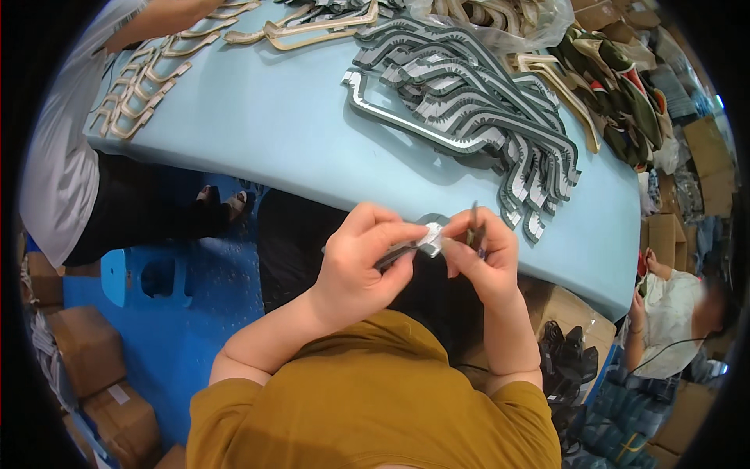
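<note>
My left hand (361,258) is closed around a dark grey strip with a white face (430,239), held in front of my chest by the table's near edge. Its thumb and fingers press the strip close to the white end. Facing it, my right hand (492,254) pinches at that same white end with thumb and forefinger. Tucked in the right hand is a small pointed dark metal tool (475,227), which looks like thread snips, its tip upward. Most of the strip is hidden by my fingers. Beyond my hands lies a heap of similar bent grey-and-white strips (461,94) on the table.
The light blue table (258,133) carries beige curved pieces (141,94) at left and dark green pieces (609,86) at far right. One person (66,172) stands at left above a blue stool (148,277); another (672,313) is at right. An open carton (574,313) sits beside me.
</note>
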Motion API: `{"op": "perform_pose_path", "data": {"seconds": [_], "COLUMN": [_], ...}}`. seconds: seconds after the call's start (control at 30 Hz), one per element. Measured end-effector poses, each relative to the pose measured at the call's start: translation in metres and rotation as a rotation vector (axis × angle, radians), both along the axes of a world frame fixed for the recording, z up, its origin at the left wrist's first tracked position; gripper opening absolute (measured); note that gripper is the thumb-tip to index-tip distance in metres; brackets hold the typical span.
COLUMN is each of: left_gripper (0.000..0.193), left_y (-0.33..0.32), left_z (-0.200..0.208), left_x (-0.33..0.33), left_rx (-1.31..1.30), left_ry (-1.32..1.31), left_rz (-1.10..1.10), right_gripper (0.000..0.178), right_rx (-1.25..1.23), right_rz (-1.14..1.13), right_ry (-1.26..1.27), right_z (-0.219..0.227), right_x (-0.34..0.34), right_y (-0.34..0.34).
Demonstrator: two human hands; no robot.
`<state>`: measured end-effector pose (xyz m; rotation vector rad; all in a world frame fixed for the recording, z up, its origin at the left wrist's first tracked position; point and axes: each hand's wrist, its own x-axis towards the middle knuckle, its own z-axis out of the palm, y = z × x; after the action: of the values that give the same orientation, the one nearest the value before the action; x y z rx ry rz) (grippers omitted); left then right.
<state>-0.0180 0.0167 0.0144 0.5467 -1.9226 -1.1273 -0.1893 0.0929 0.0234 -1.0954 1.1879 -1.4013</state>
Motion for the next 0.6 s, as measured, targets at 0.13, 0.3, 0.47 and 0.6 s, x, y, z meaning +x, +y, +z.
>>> {"op": "perform_pose_path", "data": {"seconds": [0.13,0.3,0.47,0.6], "left_gripper": [0.034,0.015,0.016,0.016], "left_y": [-0.008,-0.02,-0.016,-0.015], "left_z": [-0.006,-0.004,-0.008,-0.002], "left_x": [0.009,0.006,0.004,0.002], "left_rx": [0.997,1.249,1.18,1.051], "left_ry": [0.209,-0.145,0.059,0.129], "left_rz": [-0.272,-0.586,-0.268,-0.209], "right_gripper": [0.009,0.013,0.025,0.03], "right_rx": [-0.098,-0.075,-0.108,-0.259], "right_rz": [0.037,0.172,-0.156,-0.222], "right_ry": [-0.05,0.009,0.319,0.895], "right_z": [-0.014,-0.016,-0.003,-0.002], "right_x": [-0.014,-0.013,-0.007,-0.011], "right_y": [-0.001,-0.001,-0.005,0.003]}}
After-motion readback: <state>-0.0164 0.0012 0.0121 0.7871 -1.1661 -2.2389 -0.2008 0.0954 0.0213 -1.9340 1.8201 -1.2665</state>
